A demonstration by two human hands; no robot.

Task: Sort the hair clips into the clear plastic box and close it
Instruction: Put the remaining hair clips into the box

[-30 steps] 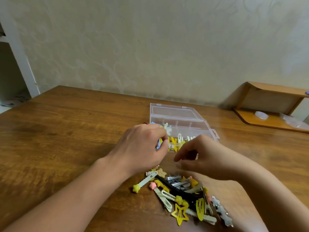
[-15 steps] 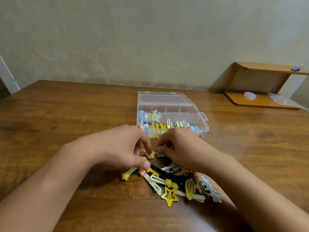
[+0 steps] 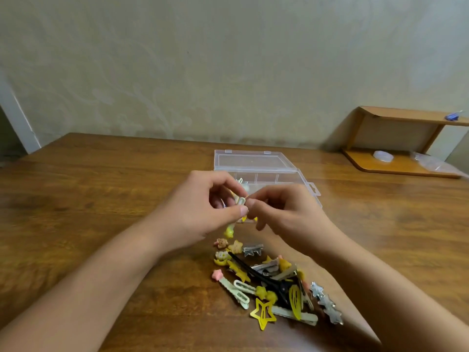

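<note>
A clear plastic box (image 3: 256,162) lies open on the wooden table, lid tipped back; my hands hide most of its compartments. My left hand (image 3: 200,212) pinches a pale clip with a yellow star end (image 3: 229,231), raised above the table just in front of the box. My right hand (image 3: 286,212) pinches the same clip's upper end, fingertips meeting those of the left hand. A pile of hair clips (image 3: 274,283) lies nearer to me: yellow stars, silver stars, a black clip, pale green clips.
A wooden shelf unit (image 3: 398,138) stands at the back right against the wall, holding a small clear lid (image 3: 383,156) and a plastic bag (image 3: 431,165). The table's far edge meets the wall.
Both hands rose from the pile toward the box. The star-ended clip that lay at the pile's left is now lifted, pinched between both hands.
</note>
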